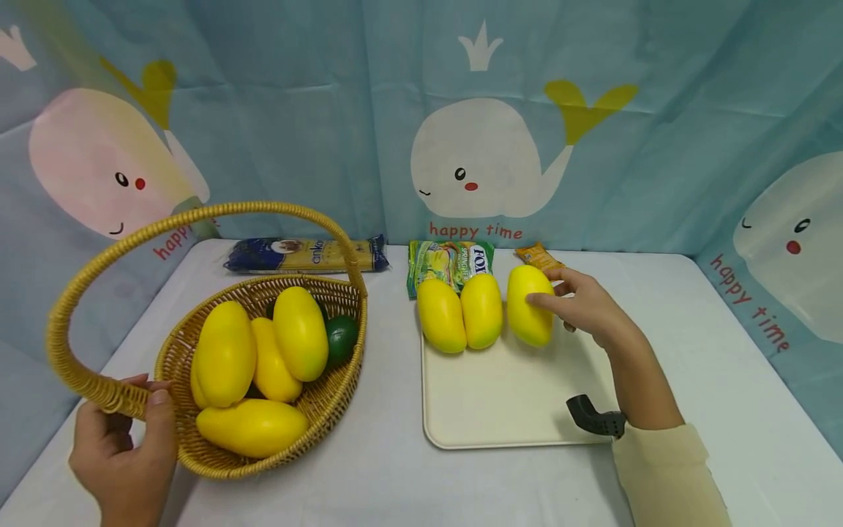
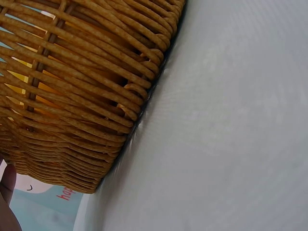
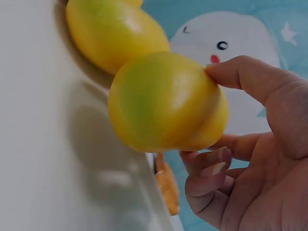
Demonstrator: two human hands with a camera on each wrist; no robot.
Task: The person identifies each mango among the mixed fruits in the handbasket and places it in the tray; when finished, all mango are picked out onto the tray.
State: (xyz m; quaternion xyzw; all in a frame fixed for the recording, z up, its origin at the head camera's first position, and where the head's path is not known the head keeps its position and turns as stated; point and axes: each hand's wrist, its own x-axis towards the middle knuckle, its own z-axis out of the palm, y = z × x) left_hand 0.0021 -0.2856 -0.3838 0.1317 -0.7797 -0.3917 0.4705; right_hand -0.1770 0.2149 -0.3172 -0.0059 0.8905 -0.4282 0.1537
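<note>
My right hand [image 1: 589, 304] pinches a yellow mango [image 1: 529, 307] between thumb and fingers, over the back of the cream tray [image 1: 514, 410]. In the right wrist view, a shadow falls on the tray beside this mango [image 3: 163, 103]. Two more mangoes lie side by side to its left, the nearer one [image 1: 482, 311] against the other [image 1: 441, 316]. At the left, my left hand [image 1: 128, 443] grips the wicker basket [image 1: 329, 424] at the foot of its handle, thumb toward the rim. Inside the basket are several mangoes [image 1: 227, 355] and a dark green fruit [image 1: 341, 339].
Along the back lie a blue-and-yellow pasta pack [image 1: 306, 255], a green candy bag [image 1: 421, 256] behind the mangoes, and a small orange packet [image 1: 536, 256]. A blue curtain with whale prints [image 1: 316, 146] encloses the white table [image 1: 388, 483].
</note>
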